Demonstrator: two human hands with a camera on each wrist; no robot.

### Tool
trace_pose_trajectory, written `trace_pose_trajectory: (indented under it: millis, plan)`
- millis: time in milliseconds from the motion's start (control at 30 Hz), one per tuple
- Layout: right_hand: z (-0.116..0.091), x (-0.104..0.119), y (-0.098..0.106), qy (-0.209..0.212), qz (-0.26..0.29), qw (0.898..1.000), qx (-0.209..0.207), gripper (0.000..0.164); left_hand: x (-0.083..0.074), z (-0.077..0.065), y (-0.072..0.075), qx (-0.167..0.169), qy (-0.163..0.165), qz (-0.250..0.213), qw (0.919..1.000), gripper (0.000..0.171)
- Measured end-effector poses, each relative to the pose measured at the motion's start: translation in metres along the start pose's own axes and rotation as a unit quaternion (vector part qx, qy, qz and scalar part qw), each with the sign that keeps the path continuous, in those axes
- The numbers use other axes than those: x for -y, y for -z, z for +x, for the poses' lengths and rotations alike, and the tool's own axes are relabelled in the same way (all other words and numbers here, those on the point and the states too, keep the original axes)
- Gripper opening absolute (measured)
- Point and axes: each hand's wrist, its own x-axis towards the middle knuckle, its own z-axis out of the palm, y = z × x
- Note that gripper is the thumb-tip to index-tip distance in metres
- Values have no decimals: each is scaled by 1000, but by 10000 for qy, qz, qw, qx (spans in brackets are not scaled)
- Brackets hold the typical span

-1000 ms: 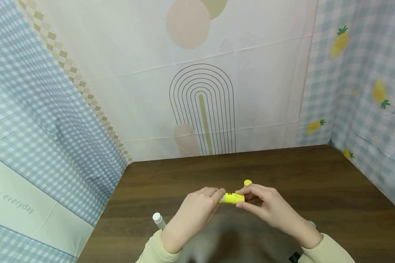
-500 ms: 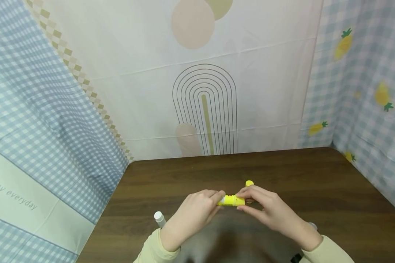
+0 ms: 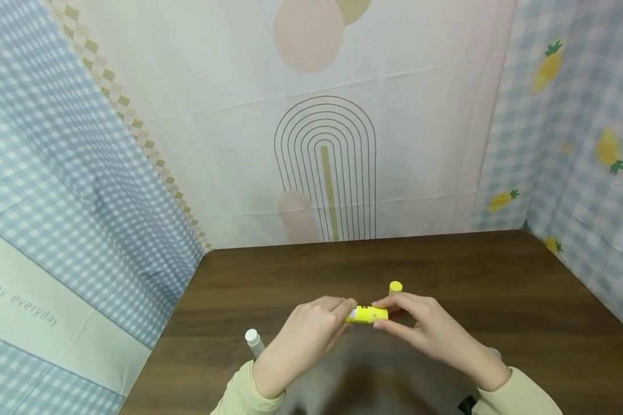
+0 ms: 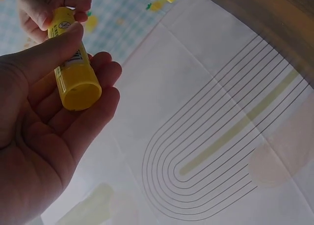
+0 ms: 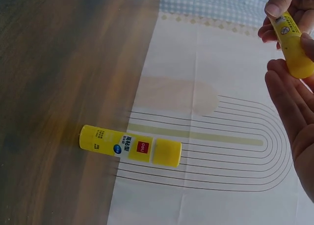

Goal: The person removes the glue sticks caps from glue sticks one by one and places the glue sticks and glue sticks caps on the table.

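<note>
A yellow glue stick [image 3: 364,314] lies level between my two hands, above the table in the head view. My left hand [image 3: 314,325] grips its left end, hiding most of that end. With thumb and fingertips, my right hand [image 3: 415,320] pinches the right end. The left wrist view shows the left thumb over the printed label of the glue stick [image 4: 76,80], its round end facing the camera. Just behind the right fingers stands a second yellow glue stick [image 5: 130,145], upright and capped, with a red label patch.
On the dark wooden table [image 3: 270,282], a white capped tube [image 3: 253,341] stands by my left forearm, partly covered. A small pale object [image 3: 495,353] peeks out beyond my right wrist. Patterned cloth [image 3: 426,144] hangs behind the table and along both sides.
Both hands keep hold of the glue stick in nearly the same place. The printed marks on its side show slightly differently, and the head view has shifted a little.
</note>
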Motion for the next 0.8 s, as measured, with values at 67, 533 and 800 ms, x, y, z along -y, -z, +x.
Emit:
trace_pose_trajectory:
  millis: [67,533,800]
  plan:
    - [2,3,0,285,-26,9994,-174,35,0,0,1,34,21,-9,10000,27]
    - [1,2,-1,126,-310,9994,-126,38,0,-3,4,29,79,-15,10000,29]
    - [-5,-4,-2,-93,-193,9998,48,32,0,-3,3,-145,49,-104,9998,31]
